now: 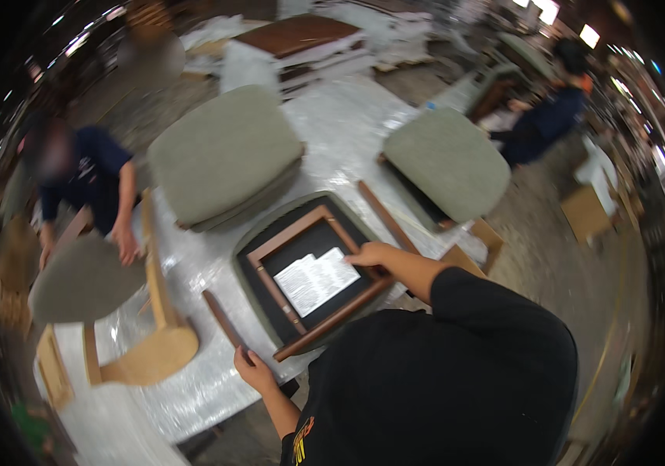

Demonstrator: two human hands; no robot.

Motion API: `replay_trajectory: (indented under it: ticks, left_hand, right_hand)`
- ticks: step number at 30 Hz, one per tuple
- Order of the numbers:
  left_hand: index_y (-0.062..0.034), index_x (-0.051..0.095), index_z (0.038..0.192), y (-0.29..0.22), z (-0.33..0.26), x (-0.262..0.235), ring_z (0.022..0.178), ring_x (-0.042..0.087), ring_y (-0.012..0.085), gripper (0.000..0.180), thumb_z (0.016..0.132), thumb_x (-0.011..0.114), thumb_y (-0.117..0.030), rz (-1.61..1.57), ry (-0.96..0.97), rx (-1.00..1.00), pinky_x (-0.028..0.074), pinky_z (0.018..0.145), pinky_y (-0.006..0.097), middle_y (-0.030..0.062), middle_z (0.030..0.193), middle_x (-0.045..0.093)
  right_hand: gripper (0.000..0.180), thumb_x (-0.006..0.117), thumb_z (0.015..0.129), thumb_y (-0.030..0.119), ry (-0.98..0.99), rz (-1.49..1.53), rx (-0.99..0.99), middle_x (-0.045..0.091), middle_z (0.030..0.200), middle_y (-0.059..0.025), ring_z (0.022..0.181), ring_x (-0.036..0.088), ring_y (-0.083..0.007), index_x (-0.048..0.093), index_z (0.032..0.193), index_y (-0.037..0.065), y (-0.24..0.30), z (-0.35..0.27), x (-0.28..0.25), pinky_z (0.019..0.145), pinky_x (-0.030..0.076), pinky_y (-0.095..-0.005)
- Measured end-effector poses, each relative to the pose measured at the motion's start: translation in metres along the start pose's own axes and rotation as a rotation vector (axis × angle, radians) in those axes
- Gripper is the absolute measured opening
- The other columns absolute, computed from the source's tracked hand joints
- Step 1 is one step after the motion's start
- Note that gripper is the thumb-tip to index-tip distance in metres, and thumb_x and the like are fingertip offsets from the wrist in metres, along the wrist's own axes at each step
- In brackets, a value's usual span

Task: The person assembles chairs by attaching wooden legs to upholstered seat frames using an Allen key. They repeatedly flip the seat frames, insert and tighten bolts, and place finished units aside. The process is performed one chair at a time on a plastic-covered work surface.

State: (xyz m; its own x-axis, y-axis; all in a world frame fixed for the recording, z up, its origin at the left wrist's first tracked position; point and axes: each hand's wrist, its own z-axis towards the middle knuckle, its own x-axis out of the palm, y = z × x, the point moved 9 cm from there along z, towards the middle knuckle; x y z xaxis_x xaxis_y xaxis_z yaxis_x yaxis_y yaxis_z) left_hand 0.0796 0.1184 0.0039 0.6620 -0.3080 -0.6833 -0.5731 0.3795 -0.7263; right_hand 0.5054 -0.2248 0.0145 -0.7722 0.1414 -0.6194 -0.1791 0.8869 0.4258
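Observation:
An upturned chair seat (251,268) with grey upholstery and a black underside lies on the plastic-covered table in front of me. A brown wooden frame (293,233) sits on the underside, with white printed labels (317,281) inside it. My left hand (255,371) is closed round the near end of a brown wooden leg (222,314) beside the seat. At the frame's right side, my right hand (371,255) grips the wood by the labels' edge; some of its fingers are hidden. Another brown leg (388,216) slants away beyond that hand.
Two grey upholstered seats (223,151) (453,163) stand farther back on the table. At left, a person (92,175) holds a grey cushion (88,279) beside a pale wooden frame (158,353). Another person (546,116) works at far right, near cardboard (585,213). Brown panels (301,35) are stacked behind.

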Motion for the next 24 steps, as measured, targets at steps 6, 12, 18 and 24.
replay_trajectory:
  ticks: [6,12,18,24]
  left_hand:
    - [0.0045,0.059,0.141,-0.026,0.046,0.105,0.109,0.070,0.0348,0.062,0.101,0.069,-0.043,-0.127,0.523,-0.457,0.060,0.084,0.043,0.0237,0.128,0.069]
    - [0.0035,0.063,0.129,-0.116,0.038,0.137,0.081,0.073,0.0244,0.057,0.098,0.076,-0.042,-0.455,1.080,-0.567,0.062,0.062,0.038,0.0163,0.112,0.072]
    - [0.0079,0.069,0.110,-0.371,0.006,0.241,0.067,0.070,0.0182,0.047,0.096,0.081,-0.036,-0.610,1.434,-0.083,0.062,0.058,0.034,0.0087,0.088,0.072]
    - [0.0099,0.068,0.104,-0.551,-0.055,0.412,0.066,0.073,0.0244,0.050,0.097,0.079,-0.038,-0.625,1.382,-0.121,0.064,0.056,0.036,0.0156,0.083,0.071]
  right_hand:
    - [0.060,0.070,0.086,0.055,-0.240,-0.211,0.057,0.078,0.109,-0.0223,0.106,0.074,-0.0401,0.081,0.110,0.000,0.018,-0.043,-0.026,0.091,0.058,-0.0480]
    - [0.051,0.070,0.086,0.052,-0.267,-0.133,0.188,0.078,0.100,-0.0220,0.098,0.075,-0.0411,0.082,0.103,0.005,0.008,-0.144,-0.104,0.086,0.059,-0.0501]
    - [0.059,0.074,0.086,0.058,-0.656,-0.162,0.339,0.076,0.117,-0.0210,0.112,0.072,-0.0388,0.079,0.116,0.007,-0.126,-0.207,-0.323,0.095,0.056,-0.0477]
    - [0.061,0.077,0.085,0.052,-0.873,-0.232,0.525,0.075,0.116,-0.0246,0.114,0.072,-0.0396,0.076,0.123,0.004,-0.314,-0.157,-0.495,0.098,0.055,-0.0480]
